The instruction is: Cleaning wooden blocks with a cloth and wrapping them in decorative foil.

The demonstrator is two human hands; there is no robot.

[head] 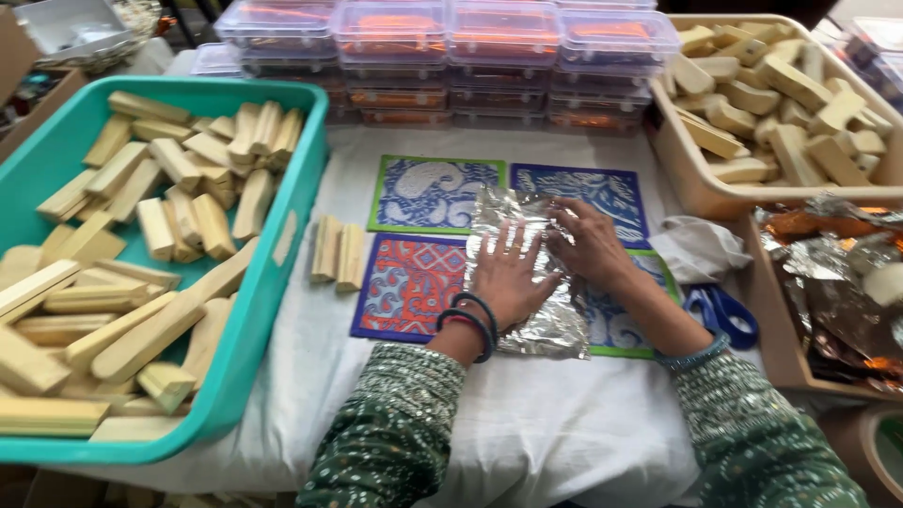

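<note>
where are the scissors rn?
Head view, right side: the blue-handled scissors lie on the white cloth beside the right forearm, between the patterned mats and the tray of foil.

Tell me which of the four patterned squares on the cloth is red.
The near-left square, just left of the left hand. It is red-orange with a purple border; the other three are blue and white, bordered green or dark blue.
</note>
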